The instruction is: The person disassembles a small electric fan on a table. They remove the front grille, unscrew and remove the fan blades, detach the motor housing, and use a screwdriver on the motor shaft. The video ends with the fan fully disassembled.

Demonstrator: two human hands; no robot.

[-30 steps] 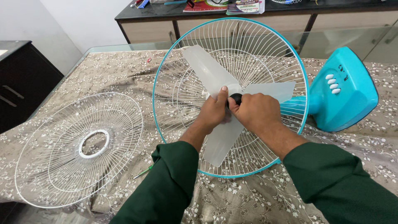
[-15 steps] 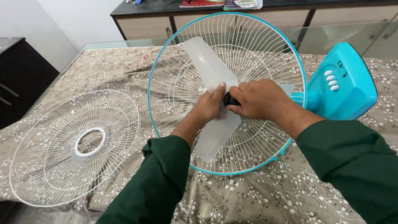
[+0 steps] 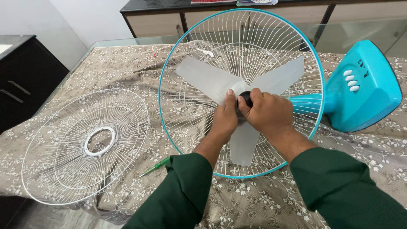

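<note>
Left hand [image 3: 225,116] bracing the translucent 3-blade fan blade [image 3: 220,82] inside the teal-rimmed rear grille [image 3: 169,63], right hand [image 3: 267,112] fingers closing around the black hub cap [image 3: 245,99], white front grille [image 3: 87,144] lying apart on the cloth-covered surface [image 3: 118,68]

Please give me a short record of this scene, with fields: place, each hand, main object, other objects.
place: table covered with a brown flowered cloth
left hand: grips the hub of the translucent fan blade
right hand: fingers closed around the black knob at the blade centre
main object: fan lying on its back, rear guard with teal rim, teal base to the right
other objects: loose white front guard lying flat on the left; green screwdriver beside the left sleeve
</note>
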